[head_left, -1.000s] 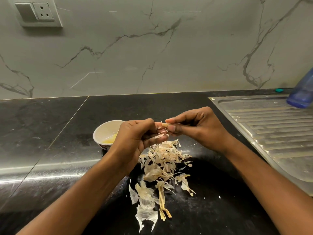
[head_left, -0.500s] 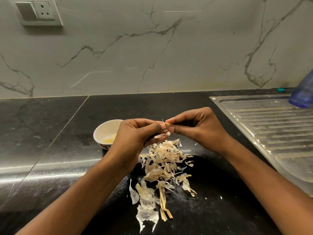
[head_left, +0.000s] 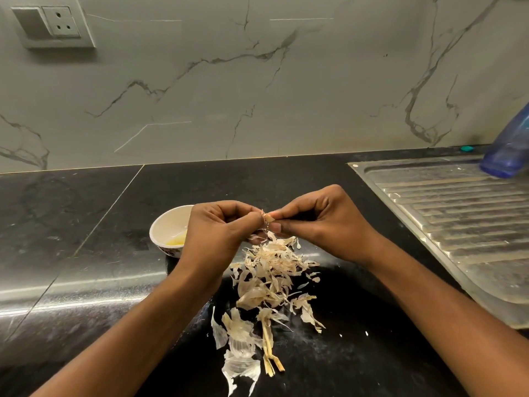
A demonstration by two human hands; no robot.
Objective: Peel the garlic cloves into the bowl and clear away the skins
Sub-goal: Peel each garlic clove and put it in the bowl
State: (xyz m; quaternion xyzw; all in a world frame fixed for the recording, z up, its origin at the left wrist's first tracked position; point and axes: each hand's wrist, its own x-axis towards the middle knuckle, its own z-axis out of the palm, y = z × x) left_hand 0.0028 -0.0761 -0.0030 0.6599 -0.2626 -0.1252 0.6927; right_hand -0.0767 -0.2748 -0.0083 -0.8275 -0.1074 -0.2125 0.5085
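Note:
Both hands meet above the black counter around one small garlic clove (head_left: pixel 268 217). My left hand (head_left: pixel 220 233) curls its fingers round the clove's left side, and my right hand (head_left: pixel 320 224) pinches its right end between thumb and forefinger. Most of the clove is hidden by the fingers. Below the hands lies a pile of dry garlic skins (head_left: pixel 269 279), trailing toward me with bigger pieces and a stem. A small white bowl (head_left: pixel 169 227) stands just left of my left hand, with something pale yellow in its bottom.
A steel sink drainboard (head_left: pixel 463 224) fills the right side of the counter, with a blue bottle (head_left: pixel 509 150) at its far end. The marble wall behind carries a socket plate (head_left: pixel 53 25) at upper left. Bare black counter (head_left: pixel 71 224) stretches to the left.
The hands stay almost in place. The fingers have worked slightly on the clove, and a thin strip of skin now hangs between them.

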